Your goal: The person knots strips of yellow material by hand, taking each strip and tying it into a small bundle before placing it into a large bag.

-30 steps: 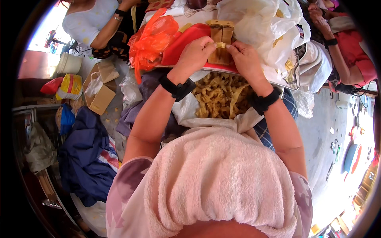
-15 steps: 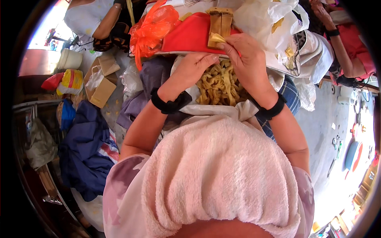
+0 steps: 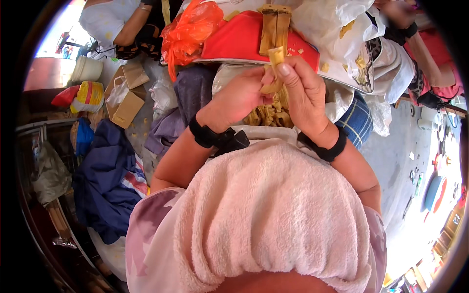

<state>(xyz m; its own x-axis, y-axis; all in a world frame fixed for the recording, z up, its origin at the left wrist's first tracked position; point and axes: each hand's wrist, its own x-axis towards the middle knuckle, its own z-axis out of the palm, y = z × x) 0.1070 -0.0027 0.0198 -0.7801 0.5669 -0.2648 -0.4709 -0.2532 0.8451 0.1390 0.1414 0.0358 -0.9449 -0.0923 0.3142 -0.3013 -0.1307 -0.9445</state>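
A yellow-brown, flat, limp strip (image 3: 276, 57) stands up out of my right hand (image 3: 307, 93), pinched between thumb and fingers. My left hand (image 3: 238, 95) is closed at the strip's lower end, its fingertips partly hidden. Below both hands, a heap of similar strips (image 3: 268, 116) lies in pale cloth at my lap. Just beyond my hands, a brown wooden tool (image 3: 275, 31) with a grooved face rests on a red cloth (image 3: 229, 39). I cannot tell what the strip is made of.
An orange plastic bag (image 3: 188, 36) is left of the red cloth, a white plastic bag (image 3: 322, 22) right of it. Other people's arms (image 3: 132, 27) show at the far left and far right (image 3: 430, 61). A cardboard box (image 3: 128, 95) and dark blue cloth (image 3: 105, 180) lie left.
Both hands have drawn back from the wooden tool toward me. The strip has come away from the tool and now stands upright between my hands. My left hand has closed its fingers on it.
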